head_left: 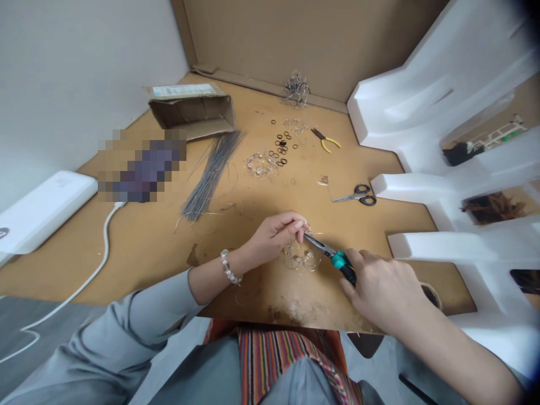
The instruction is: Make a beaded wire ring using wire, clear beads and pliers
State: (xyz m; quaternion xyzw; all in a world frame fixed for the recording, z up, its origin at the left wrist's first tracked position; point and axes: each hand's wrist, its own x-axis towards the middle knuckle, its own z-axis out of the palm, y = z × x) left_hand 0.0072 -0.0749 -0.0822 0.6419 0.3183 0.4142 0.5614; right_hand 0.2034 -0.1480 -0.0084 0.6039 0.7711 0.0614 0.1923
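My right hand [386, 284] is wrapped around the teal and black handles of needle-nose pliers [323, 246]. The pliers' jaws point left and reach the fingertips of my left hand [284, 233]. With thumb and fingers pinched, my left hand holds part of a thin wire piece [311, 260], whose round loops hang just below the fingers. Exactly where the jaws grip the wire is too small to make out. A beaded bracelet [230, 268] circles my left wrist.
Beyond my hands lie scissors [356, 196], yellow-handled pliers [325, 140], dark rings [283, 149], a looped wire piece [261, 165] and a bundle of grey wires [211, 180]. An open cardboard box [192, 115], a white device [48, 205] and its cable [105, 242] are left. White foam [422, 247] borders the right.
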